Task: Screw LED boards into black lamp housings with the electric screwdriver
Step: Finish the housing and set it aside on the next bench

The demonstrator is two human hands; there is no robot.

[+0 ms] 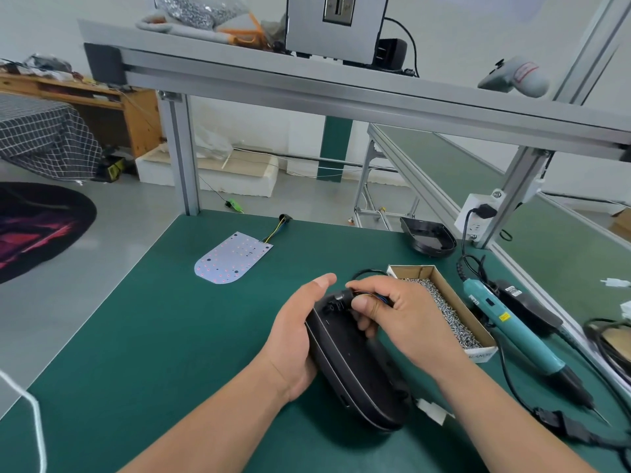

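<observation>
A black lamp housing [351, 367] lies tilted on the green mat in front of me. My left hand [293, 339] grips its left edge. My right hand [399, 319] pinches a black connector with coloured wires at the housing's far end. A white LED board [230, 259] with yellow-and-blue wires lies flat further back on the mat, apart from both hands. The teal electric screwdriver [522, 339] lies on the mat to the right, its bit pointing toward me. A second black housing [428, 235] sits at the table's back edge.
A cardboard box of small silver screws [447, 308] stands right of my right hand. Black cables and a power unit [526, 307] lie along the right edge. Aluminium frame posts [182, 155] rise at the back, with a shelf overhead. A white wall socket [473, 213] sits at back right.
</observation>
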